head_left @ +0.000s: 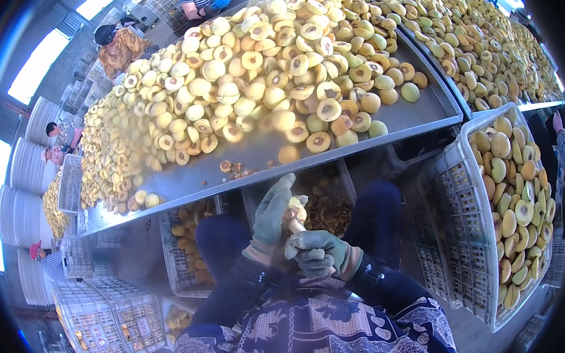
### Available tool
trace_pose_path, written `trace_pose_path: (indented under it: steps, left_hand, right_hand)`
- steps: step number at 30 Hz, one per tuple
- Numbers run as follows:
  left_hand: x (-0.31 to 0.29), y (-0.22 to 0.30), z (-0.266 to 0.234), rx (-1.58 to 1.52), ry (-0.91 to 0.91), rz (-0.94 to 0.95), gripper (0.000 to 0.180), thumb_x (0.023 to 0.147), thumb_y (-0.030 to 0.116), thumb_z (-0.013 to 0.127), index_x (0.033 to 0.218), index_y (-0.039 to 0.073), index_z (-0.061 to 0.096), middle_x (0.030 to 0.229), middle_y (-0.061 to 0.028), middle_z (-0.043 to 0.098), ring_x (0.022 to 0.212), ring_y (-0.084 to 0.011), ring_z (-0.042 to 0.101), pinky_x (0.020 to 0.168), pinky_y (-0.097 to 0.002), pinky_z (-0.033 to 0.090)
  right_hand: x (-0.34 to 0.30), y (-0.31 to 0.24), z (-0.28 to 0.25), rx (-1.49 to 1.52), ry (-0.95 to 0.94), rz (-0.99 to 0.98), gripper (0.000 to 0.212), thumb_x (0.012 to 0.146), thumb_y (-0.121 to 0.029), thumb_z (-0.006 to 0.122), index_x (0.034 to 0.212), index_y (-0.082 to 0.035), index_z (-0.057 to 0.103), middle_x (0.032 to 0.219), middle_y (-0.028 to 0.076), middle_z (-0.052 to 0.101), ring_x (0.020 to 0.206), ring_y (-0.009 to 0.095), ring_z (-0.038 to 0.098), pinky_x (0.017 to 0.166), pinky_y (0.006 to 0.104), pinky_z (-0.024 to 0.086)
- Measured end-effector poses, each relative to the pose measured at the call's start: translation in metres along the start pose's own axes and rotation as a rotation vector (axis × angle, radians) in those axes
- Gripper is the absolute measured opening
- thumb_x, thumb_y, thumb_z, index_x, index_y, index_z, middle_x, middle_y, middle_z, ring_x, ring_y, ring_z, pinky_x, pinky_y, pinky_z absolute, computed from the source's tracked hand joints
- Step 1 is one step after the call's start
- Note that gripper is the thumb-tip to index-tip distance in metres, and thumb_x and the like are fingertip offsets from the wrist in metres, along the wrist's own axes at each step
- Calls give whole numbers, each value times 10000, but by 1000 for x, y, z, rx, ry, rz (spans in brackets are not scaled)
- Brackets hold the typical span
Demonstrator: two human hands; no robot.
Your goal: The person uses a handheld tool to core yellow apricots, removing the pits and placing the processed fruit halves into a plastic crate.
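My left hand, in a grey-green glove, is raised in front of me with its fingers pointing up. A pale yellow piece of fruit, apparently a peach half, rests against its palm and is partly hidden. My right hand, gloved too, is closed around a tool with a light, wood-coloured handle. The tool's upper end meets the fruit; its working tip is hidden. Just beyond my hands, a metal table carries a big heap of yellow peach halves, many with cut faces and brown centres showing.
Fruit scraps lie along the table's near edge. Below it, between my knees, stands a crate of brown scraps; another crate sits left. A tall white crate full of peach halves stands right. Several people work along the left side.
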State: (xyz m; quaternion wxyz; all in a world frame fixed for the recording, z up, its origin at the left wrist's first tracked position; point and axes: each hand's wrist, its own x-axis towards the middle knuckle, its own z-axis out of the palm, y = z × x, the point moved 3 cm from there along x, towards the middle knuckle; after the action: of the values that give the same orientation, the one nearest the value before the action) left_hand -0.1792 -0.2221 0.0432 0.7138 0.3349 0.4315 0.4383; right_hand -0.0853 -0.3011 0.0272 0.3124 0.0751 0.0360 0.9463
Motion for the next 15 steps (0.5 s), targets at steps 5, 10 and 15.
trace_pose_path:
  steps: [5,10,15]
  left_hand:
    - [-6,7,6,-158,-216,-285,462,919,315,542,1304,68,481,898,-143,587,606,-151,553,561,-259,495]
    - [1,13,-3,-32,-101,-97,498,935,341,498,1347,71,425,998,-175,587,636,-208,600,561,-286,516]
    - [22,13,-46,-117,206,168,478,914,348,545,1304,79,480,1060,-141,593,817,-219,638,601,-282,548]
  right_hand:
    - [8,3,0,23,-46,12,266,944,-166,465,952,69,591,574,-13,487,380,46,405,321,170,336]
    - [23,11,-7,202,-142,17,281,959,-169,417,1042,71,538,513,-34,473,312,47,393,296,202,357]
    - [33,4,-4,160,-252,-63,271,953,-180,449,1037,61,544,536,-30,485,326,45,389,319,199,381]
